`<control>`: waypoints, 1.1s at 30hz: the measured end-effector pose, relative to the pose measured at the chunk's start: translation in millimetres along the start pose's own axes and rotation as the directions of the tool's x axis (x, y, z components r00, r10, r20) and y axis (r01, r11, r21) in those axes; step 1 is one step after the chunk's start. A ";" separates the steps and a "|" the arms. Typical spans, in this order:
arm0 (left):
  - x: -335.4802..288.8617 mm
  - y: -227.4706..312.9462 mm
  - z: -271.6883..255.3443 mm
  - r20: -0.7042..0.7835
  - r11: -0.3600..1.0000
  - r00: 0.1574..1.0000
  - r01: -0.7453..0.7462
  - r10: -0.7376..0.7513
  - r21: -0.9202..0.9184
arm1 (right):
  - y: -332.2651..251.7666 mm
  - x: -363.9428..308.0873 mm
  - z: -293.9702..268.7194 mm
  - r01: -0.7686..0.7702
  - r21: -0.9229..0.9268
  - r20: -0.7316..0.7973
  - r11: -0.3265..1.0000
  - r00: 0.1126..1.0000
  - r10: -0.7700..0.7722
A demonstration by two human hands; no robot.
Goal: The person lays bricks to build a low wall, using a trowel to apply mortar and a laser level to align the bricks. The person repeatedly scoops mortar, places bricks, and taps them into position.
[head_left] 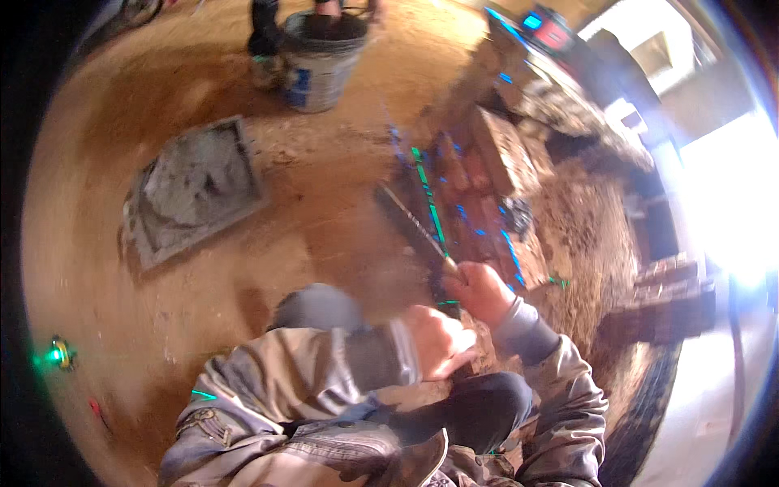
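Note:
My right hand is closed round the light-coloured handle of a long, thin tool. Its narrow shaft or blade points away and to the left, above the ground beside a low line of reddish bricks. Close by, a little nearer and to the left, is my left hand. Its fingers are curled together, slightly blurred, and whatever may be in them is hidden. A green laser line runs over the bricks just right of the tool.
A square board with wet grey mortar lies at left. Beyond it, another person reaches into a bucket. A glowing green device sits far left. Stacked bricks and rough rubble stand at right, near a bright opening.

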State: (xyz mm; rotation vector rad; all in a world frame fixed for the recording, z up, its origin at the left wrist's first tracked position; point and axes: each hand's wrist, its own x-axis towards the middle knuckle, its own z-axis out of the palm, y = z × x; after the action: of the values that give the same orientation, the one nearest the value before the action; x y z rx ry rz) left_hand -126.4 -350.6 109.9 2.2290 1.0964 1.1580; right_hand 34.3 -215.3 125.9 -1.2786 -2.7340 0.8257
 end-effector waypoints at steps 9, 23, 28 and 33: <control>-4.0 -25.3 -78.8 -0.594 0.924 0.755 0.039 -0.277 -0.381 | -137.5 195.6 14.2 0.257 -0.153 0.110 0.954 0.964 -0.242; -113.8 -57.3 -194.9 -0.839 0.836 0.328 0.494 -0.434 -0.239 | -237.1 415.3 187.3 0.720 -0.113 0.364 0.684 0.671 -0.646; -115.3 -62.0 -190.4 -0.786 0.776 0.351 0.582 -0.509 -0.243 | -184.2 419.3 213.5 0.569 -0.204 0.400 0.797 0.791 -0.462; -122.8 -58.2 -189.4 -0.741 0.764 0.401 0.602 -0.539 -0.231 | -167.9 405.0 175.4 0.580 -0.212 0.231 0.787 0.812 -0.536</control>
State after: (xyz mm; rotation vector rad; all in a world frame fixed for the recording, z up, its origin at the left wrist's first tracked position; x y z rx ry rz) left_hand -350.7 -413.3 120.0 1.0653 2.0563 1.7774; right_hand -394.5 -93.2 -29.7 -0.3419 -3.1654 0.5130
